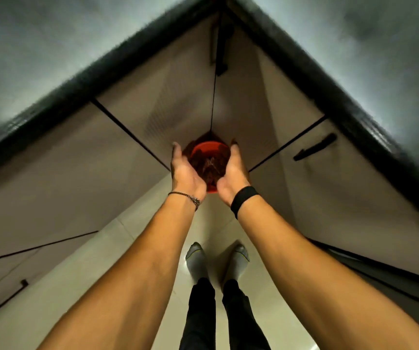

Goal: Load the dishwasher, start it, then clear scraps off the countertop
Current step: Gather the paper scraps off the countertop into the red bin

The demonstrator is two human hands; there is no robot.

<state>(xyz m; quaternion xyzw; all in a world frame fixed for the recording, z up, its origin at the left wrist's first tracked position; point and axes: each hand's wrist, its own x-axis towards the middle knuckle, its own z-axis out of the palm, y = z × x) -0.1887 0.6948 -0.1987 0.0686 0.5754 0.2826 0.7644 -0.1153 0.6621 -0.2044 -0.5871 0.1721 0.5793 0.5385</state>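
While held out toward cabinet corner (pixel 212 109), left hand (pixel 187 170) and right hand (pixel 233 173) hover spread, palms facing, over red bin (pixel 209 150); contents blurred, perhaps dark liner.

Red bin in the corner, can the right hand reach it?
Probably yes. The right hand is close beside the red bin, open, with nothing between them. The left hand is on the bin's other side, out of the way. Their height above it is unclear.

A kitchen: corner countertop (pixel 52 46) above handled cabinets (pixel 52 178).
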